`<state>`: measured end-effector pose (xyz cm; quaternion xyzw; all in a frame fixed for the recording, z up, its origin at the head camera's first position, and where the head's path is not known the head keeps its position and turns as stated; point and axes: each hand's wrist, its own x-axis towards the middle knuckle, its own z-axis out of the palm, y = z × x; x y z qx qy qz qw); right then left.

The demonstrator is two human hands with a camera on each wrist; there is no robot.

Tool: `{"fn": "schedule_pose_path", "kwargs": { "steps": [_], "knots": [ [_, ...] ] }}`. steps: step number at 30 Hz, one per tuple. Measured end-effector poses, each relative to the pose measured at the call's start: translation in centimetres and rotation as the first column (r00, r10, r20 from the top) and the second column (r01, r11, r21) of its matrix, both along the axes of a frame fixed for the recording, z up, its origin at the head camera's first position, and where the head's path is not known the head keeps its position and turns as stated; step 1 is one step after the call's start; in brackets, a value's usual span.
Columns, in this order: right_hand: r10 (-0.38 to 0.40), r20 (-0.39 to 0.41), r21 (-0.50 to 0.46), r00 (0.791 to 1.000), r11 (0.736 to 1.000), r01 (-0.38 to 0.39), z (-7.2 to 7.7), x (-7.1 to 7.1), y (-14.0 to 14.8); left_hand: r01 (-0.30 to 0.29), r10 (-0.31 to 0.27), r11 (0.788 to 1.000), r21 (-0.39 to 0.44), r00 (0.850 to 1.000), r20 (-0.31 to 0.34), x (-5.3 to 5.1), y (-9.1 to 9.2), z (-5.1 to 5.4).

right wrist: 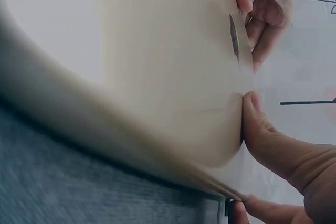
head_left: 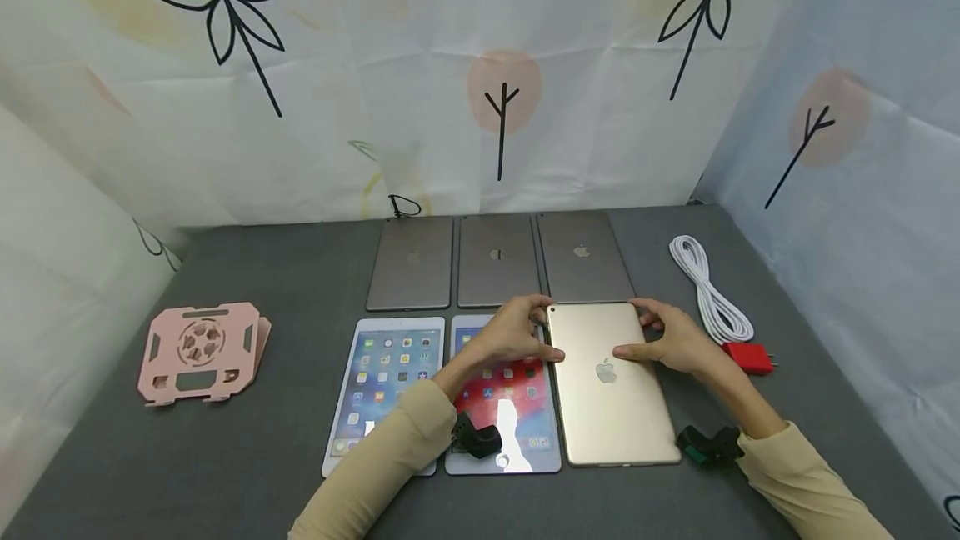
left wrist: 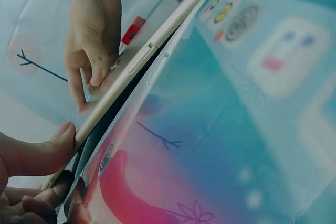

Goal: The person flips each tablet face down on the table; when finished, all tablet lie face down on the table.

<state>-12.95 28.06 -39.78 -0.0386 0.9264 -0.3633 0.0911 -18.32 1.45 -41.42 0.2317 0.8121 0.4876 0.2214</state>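
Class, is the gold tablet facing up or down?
Face down: in the head view, the gold tablet shows its apple logo uppermost.

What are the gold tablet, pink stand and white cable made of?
Gold tablet: back probably satin metal, from its soft sheen. Pink stand: matte, cut-out panels suggest painted metal, maybe plastic. White cable: likely smooth plastic or rubber, bending in rounded loops.

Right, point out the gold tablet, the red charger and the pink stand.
Gold tablet (head_left: 615, 397): head view, on its back, just below the logo.
Red charger (head_left: 747, 358): head view, middle of its body.
Pink stand (head_left: 201, 343): head view, round pattern on its upper face.
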Motion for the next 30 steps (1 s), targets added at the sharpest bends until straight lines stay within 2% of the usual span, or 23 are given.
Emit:
{"fn": "schedule_pose_path", "kwargs": {
  "steps": [4, 8, 13, 17, 20, 25, 30],
  "knots": [
    [0.010, 0.006, 0.029, 1.000, 1.000, -0.010, 0.1, -0.1, 0.5, -0.013, -0.004, 0.993, -0.118, 0.990, -0.141, 0.0, 0.8, -0.1],
    [0.015, 0.027, 0.051, 1.000, 0.999, -0.016, 0.0, -0.2, 1.0, -0.025, -0.022, 0.976, -0.214, 0.977, -0.213, 0.0, 1.5, 0.1],
    [0.021, 0.056, 0.051, 0.998, 0.998, -0.024, 0.0, -0.4, 1.5, -0.030, -0.058, 0.943, -0.331, 0.966, -0.253, 0.3, 2.1, 0.5],
    [0.032, 0.056, 0.049, 0.998, 0.998, -0.034, 0.0, -0.5, 1.5, -0.057, -0.054, 0.923, -0.381, 0.960, -0.275, 0.6, 2.3, 0.6],
    [0.038, 0.042, 0.063, 0.998, 0.997, -0.041, 0.0, -0.5, 1.5, -0.072, -0.041, 0.920, -0.385, 0.960, -0.278, 0.6, 2.4, 0.6],
    [0.072, -0.015, 0.151, 0.997, 0.986, -0.069, 0.0, -0.2, 1.4, -0.078, -0.041, 0.914, -0.399, 0.959, -0.281, 0.7, 2.5, 0.6],
    [0.088, -0.034, 0.200, 0.996, 0.977, -0.079, 0.1, -0.1, 1.3, -0.081, -0.050, 0.912, -0.401, 0.951, -0.306, 0.7, 2.7, 0.5]
  ]
}}
